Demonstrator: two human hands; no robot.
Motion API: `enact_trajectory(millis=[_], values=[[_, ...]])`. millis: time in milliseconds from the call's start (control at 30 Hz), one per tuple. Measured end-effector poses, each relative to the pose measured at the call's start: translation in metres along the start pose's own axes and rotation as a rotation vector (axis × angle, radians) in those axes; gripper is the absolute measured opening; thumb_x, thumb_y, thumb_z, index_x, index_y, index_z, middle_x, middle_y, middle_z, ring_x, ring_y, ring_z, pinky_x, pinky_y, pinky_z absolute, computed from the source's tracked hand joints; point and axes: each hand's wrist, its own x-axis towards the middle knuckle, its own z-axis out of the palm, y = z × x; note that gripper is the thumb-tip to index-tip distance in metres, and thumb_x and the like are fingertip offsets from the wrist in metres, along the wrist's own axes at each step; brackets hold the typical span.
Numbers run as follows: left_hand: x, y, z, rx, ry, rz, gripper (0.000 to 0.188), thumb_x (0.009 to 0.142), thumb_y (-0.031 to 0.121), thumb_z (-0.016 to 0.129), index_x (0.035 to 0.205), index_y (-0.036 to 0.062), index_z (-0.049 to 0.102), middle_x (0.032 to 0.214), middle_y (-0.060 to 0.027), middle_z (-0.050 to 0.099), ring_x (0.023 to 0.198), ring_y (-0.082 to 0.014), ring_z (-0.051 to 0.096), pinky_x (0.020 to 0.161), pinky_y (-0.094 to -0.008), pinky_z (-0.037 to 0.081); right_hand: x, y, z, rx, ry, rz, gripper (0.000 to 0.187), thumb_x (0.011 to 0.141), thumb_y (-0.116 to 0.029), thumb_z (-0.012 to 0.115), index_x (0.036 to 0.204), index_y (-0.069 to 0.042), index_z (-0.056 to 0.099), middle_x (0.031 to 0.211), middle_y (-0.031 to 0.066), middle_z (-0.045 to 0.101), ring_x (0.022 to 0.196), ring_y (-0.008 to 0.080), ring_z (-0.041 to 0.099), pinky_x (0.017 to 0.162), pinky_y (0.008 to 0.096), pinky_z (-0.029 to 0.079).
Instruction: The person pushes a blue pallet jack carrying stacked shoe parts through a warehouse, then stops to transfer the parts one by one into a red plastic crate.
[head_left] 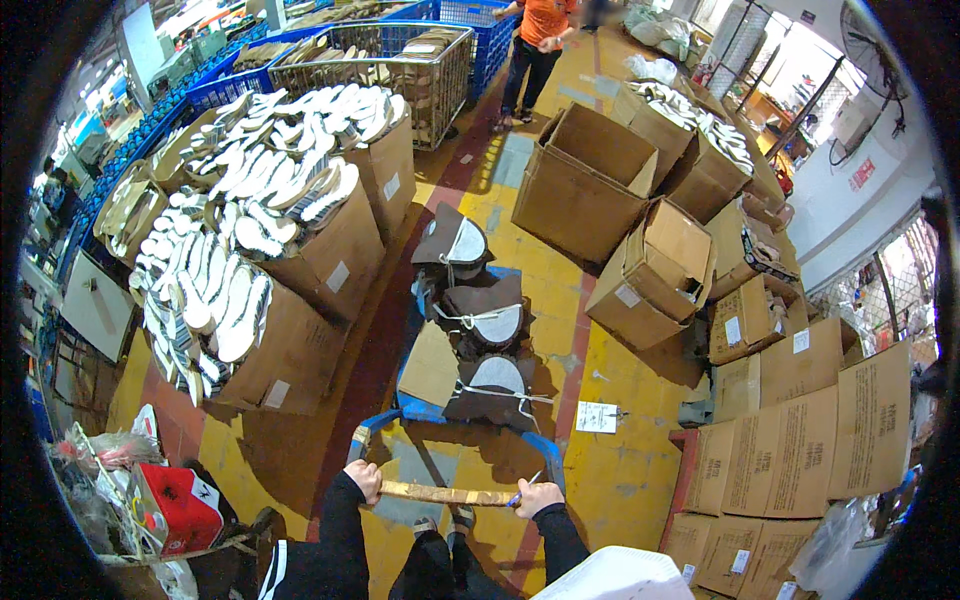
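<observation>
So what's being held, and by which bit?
The blue trolley, by its brown handlebar: left grip at the left end, right grip near the right end. Something thin, pen-like, seems held in the right grip too.

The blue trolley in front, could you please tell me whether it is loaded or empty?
Loaded: three dark bundles tied with white string and a cardboard piece sit on the blue trolley.
</observation>
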Motion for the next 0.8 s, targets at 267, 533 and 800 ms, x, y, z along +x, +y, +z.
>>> enact_trajectory(millis=[267,533,800], values=[[0.002,0.002,-0.001,-0.029,0.090,-0.044,0.027,0.052,0.031,0.062,0.063,0.0073,0.056,0.063,-0.0082,0.055,0.057,-0.0230,0.057,0.064,-0.0327,0.046,-0.001,0.000,0.003,0.006,0.014,0.011,0.026,0.062,-0.028,0.065,0.073,-0.011,0.049,0.052,0.0087,0.057,0.049,0.0262,0.060,0.047,0.0394,0.047],[0.004,0.001,0.000,0.008,0.062,-0.027,0.024,0.051,0.030,0.062,0.060,0.0090,0.055,0.062,-0.0071,0.054,0.058,-0.0219,0.057,0.062,-0.0327,0.046,-0.003,0.004,0.004,0.015,0.058,-0.023,0.027,0.061,-0.027,0.065,0.075,-0.011,0.049,0.052,0.0086,0.057,0.048,0.0262,0.059,0.047,0.0383,0.048],[0.010,-0.014,-0.004,0.038,-0.178,-0.023,0.033,0.053,0.039,0.068,0.069,0.0103,0.064,0.071,-0.0060,0.059,0.063,-0.0222,0.061,0.061,-0.0351,0.049,0.009,0.004,-0.002,0.011,0.015,-0.045,0.029,0.062,-0.029,0.065,0.078,-0.009,0.051,0.054,0.0089,0.059,0.050,0.0257,0.060,0.046,0.0392,0.047]])
